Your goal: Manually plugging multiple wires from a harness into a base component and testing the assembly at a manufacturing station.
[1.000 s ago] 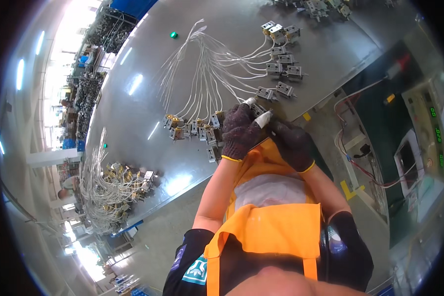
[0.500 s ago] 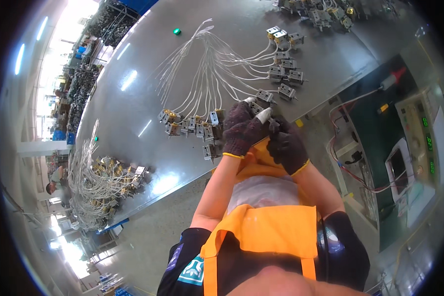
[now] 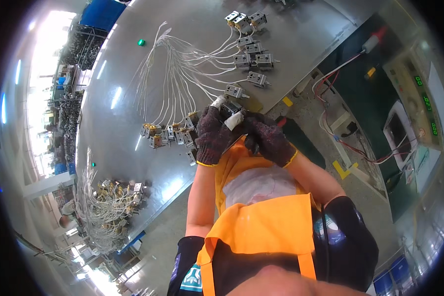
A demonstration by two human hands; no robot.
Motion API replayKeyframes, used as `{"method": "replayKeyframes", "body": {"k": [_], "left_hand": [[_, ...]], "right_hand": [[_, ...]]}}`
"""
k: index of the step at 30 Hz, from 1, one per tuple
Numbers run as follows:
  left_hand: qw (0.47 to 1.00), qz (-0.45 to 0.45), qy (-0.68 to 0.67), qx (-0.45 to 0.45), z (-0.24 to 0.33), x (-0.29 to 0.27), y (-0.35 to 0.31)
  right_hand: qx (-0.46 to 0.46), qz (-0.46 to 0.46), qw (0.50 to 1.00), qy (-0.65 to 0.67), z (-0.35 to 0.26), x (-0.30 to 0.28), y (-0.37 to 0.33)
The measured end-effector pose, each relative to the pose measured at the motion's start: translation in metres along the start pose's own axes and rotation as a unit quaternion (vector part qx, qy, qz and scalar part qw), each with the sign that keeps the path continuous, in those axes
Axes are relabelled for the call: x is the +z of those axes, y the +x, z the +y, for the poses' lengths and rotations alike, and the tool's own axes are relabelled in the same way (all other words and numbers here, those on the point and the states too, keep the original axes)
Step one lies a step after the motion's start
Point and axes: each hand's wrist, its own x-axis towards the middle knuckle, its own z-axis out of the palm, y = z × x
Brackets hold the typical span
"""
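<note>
Metal-cased unit (image 3: 231,106) sits at the near edge of the bench, pinched in our left hand (image 3: 210,135) between white-wrapped fingertips (image 3: 234,120). Our right hand (image 3: 270,140) is drawn in close beside it, fingers curled; we cannot tell whether they grip the unit, a tool or nothing, since the dark glove hides the contact. The two hands work together, just in front of the orange apron (image 3: 261,227).

To do this well, we should pinch the case by its flat sides, let the left hand act as the vise, and leave fine movements to the right. Gloves dull the touch (the wrapped tips probably help with grip), so light, even pressure seems wiser than a hard squeeze. We also want the case square to us, with no lead bent sharply under a finger.

Just beyond lie more boxy metal units (image 3: 251,48) to the right, another cluster (image 3: 177,134) beside our left glove, and white leads (image 3: 175,64) fanning between; we do best with our wrists clear of them. Farther left on the metal table (image 3: 113,143) rests a tangled wired bundle (image 3: 111,207). Well off to our right, an instrument with green digits (image 3: 403,81) stands near red-and-white cables (image 3: 350,61).
</note>
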Motion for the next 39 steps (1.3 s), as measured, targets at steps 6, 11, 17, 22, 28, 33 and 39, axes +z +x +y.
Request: {"method": "replayKeyframes", "body": {"k": [6,11,17,22,28,33,39], "left_hand": [[0.992,-0.004,0.108,0.069,0.007,-0.012,0.006],[0.995,-0.009,0.083,0.055,0.008,-0.006,0.006],[0.973,0.028,-0.129,-0.187,0.015,0.011,0.014],[0.965,0.077,-0.03,-0.247,0.026,0.015,0.022],[0.976,0.119,0.01,-0.18,0.03,0.018,0.015],[0.973,0.048,-0.176,-0.141,0.025,0.011,0.009],[0.675,-0.107,-0.67,-0.289,0.024,-0.02,-0.005]], "right_hand": [[0.013,0.019,0.998,-0.056,0.003,0.003,-0.002],[-0.016,0.056,0.996,-0.062,0.007,0.002,-0.002],[-0.17,0.096,0.942,-0.274,0.002,0.004,0.003],[-0.5,-0.032,0.474,-0.724,-0.036,0.008,0.006],[-0.039,0.04,0.972,-0.229,-0.028,-0.005,0.006],[0.064,-0.048,0.993,0.088,-0.007,-0.017,-0.004],[-0.153,0.061,0.968,-0.188,-0.019,0.005,0.0]]}}
